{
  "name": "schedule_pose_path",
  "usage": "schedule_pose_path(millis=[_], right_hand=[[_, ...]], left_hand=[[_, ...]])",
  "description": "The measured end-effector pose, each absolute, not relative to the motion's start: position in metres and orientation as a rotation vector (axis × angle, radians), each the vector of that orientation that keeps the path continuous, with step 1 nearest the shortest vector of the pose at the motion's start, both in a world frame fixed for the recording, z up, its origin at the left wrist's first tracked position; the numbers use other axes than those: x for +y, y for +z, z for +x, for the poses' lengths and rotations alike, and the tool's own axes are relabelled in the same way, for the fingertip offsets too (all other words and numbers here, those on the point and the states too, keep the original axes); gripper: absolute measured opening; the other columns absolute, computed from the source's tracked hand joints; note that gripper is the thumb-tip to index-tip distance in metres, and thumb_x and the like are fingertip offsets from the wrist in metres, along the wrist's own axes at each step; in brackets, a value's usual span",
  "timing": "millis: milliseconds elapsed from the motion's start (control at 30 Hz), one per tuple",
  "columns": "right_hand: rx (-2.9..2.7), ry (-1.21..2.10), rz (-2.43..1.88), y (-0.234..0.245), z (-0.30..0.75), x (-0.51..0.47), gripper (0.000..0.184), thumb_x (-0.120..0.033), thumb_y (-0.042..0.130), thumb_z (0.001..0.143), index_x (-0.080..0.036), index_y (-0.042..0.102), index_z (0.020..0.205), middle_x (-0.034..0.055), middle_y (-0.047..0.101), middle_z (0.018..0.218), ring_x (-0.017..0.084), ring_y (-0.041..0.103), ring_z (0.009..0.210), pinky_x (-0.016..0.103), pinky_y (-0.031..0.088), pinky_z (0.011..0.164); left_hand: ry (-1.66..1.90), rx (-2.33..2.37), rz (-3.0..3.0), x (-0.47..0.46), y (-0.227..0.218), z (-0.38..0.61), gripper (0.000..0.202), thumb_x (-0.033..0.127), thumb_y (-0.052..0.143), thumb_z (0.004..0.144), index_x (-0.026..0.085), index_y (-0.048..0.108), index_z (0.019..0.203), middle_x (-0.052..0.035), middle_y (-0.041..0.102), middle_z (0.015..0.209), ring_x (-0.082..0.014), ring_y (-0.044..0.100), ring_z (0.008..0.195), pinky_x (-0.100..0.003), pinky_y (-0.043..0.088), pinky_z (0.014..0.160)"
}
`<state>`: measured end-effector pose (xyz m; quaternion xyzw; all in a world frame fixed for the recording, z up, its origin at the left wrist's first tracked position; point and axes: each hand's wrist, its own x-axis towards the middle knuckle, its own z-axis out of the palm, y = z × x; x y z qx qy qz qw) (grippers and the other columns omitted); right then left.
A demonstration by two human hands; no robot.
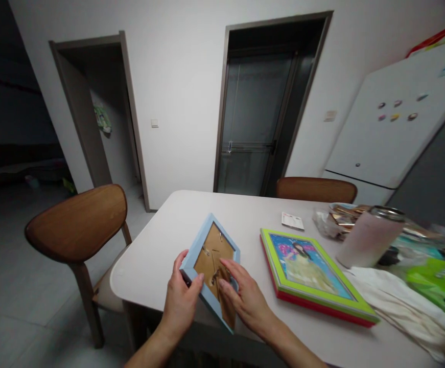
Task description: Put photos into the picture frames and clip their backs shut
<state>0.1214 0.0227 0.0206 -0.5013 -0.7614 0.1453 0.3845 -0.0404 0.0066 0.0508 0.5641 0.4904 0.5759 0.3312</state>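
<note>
A light-blue picture frame (203,240) is tilted above the front edge of the table, its brown backboard (207,255) facing me. My left hand (182,291) grips the frame's lower left corner, thumb on the border. Over the lower part of the back lies my right hand (245,294), its bent fingers on the brown stand and the small metal fittings there. Exactly what those fingertips pinch is partly hidden. To the right, a green-bordered picture box (310,271) with a red lower side lies flat on the table, showing a figure in a pale yellow dress.
On the white table (157,245) are a small white card (293,221), a pink tumbler (371,237), white cloth gloves (402,301), a green packet (440,283) and plastic bags. Wooden chairs stand at the left (80,220) and far side (318,189).
</note>
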Motion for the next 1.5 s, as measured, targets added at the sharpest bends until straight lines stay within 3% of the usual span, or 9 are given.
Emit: schedule_pose_path(millis=[200, 400, 567, 800, 967, 1100, 1267, 1400, 1500], right_hand=[[-2.064, 0.427, -1.331, 0.011, 0.121, 0.022, 0.037, -0.028, 0.051, 0.070, -0.018, 0.055, 0.105, 0.0101, 0.049, 0.114, 0.021, 0.043, 0.107, 0.036, 0.033, 0.092], [-2.191, 0.376, -1.310, 0.009, 0.121, 0.021, 0.030, -0.019, 0.050, 0.069, -0.022, 0.058, 0.098, 0.0073, 0.050, 0.111, 0.021, 0.044, 0.103, 0.036, 0.035, 0.087], [-2.283, 0.258, -1.348, 0.008, 0.118, 0.022, 0.027, -0.021, 0.050, 0.070, -0.023, 0.058, 0.095, 0.0077, 0.049, 0.111, 0.022, 0.042, 0.101, 0.036, 0.034, 0.084], [-2.288, 0.148, -1.482, 0.015, 0.092, 0.042, 0.020, -0.031, 0.048, 0.075, -0.023, 0.061, 0.087, 0.0058, 0.054, 0.097, 0.021, 0.044, 0.091, 0.033, 0.033, 0.078], [-2.235, 0.110, -1.574, 0.015, 0.071, 0.059, 0.021, -0.028, 0.043, 0.079, -0.021, 0.062, 0.080, 0.0063, 0.056, 0.084, 0.020, 0.045, 0.085, 0.031, 0.032, 0.073], [-2.215, 0.115, -1.571, 0.016, 0.073, 0.063, 0.023, -0.027, 0.040, 0.079, -0.020, 0.062, 0.079, 0.0062, 0.057, 0.084, 0.020, 0.047, 0.085, 0.030, 0.033, 0.074], [-2.264, 0.149, -1.535, 0.024, 0.119, 0.063, 0.025, -0.023, 0.044, 0.075, -0.017, 0.060, 0.094, 0.0060, 0.056, 0.099, 0.017, 0.047, 0.090, 0.026, 0.033, 0.080], [-2.316, 0.146, -1.647, 0.021, 0.156, 0.064, 0.021, -0.011, 0.047, 0.065, -0.017, 0.065, 0.074, 0.0065, 0.059, 0.086, 0.018, 0.048, 0.084, 0.026, 0.035, 0.076], [-2.278, 0.098, -1.679, 0.016, 0.160, 0.064, 0.024, -0.009, 0.042, 0.068, -0.015, 0.065, 0.074, 0.0080, 0.058, 0.083, 0.019, 0.047, 0.083, 0.026, 0.035, 0.075]], left_hand=[[1.226, 1.449, 1.544, -0.008, 0.009, -0.062, 0.049, 0.025, 0.054, 0.069, 0.013, 0.037, 0.114, -0.0102, 0.053, 0.113, -0.0214, 0.049, 0.103, -0.033, 0.038, 0.089], [0.934, 1.750, 1.847, -0.015, -0.012, -0.066, 0.055, 0.032, 0.049, 0.073, 0.011, 0.034, 0.121, -0.0132, 0.045, 0.123, -0.0278, 0.034, 0.117, -0.044, 0.030, 0.095], [0.870, 1.721, 2.157, -0.016, -0.022, -0.065, 0.051, 0.031, 0.049, 0.075, 0.012, 0.036, 0.120, -0.0134, 0.044, 0.124, -0.0256, 0.038, 0.115, -0.047, 0.027, 0.097], [0.817, 1.517, 2.405, -0.011, -0.011, -0.062, 0.046, 0.022, 0.054, 0.073, 0.015, 0.039, 0.115, -0.0143, 0.036, 0.129, -0.0236, 0.031, 0.120, -0.047, 0.029, 0.097], [0.661, 1.397, 2.469, -0.009, 0.001, -0.053, 0.021, 0.026, 0.060, 0.070, 0.017, 0.051, 0.087, -0.0146, 0.042, 0.125, -0.0261, 0.034, 0.118, -0.050, 0.028, 0.095], [0.637, 1.400, 2.504, -0.009, -0.002, -0.053, 0.024, 0.027, 0.060, 0.070, 0.017, 0.049, 0.088, -0.0152, 0.046, 0.122, -0.0274, 0.036, 0.116, -0.052, 0.029, 0.095], [0.648, 1.402, 2.477, -0.009, -0.004, -0.056, 0.028, 0.028, 0.061, 0.068, 0.017, 0.048, 0.090, -0.0153, 0.045, 0.122, -0.0280, 0.034, 0.117, -0.052, 0.028, 0.095], [0.634, 1.400, 2.429, -0.006, -0.003, -0.056, 0.032, 0.025, 0.065, 0.063, 0.017, 0.049, 0.088, -0.0134, 0.044, 0.123, -0.0269, 0.033, 0.118, -0.049, 0.025, 0.098], [0.620, 1.378, 2.408, -0.002, -0.003, -0.057, 0.034, 0.024, 0.067, 0.060, 0.017, 0.049, 0.088, -0.0129, 0.044, 0.123, -0.0261, 0.033, 0.118, -0.048, 0.024, 0.098]])
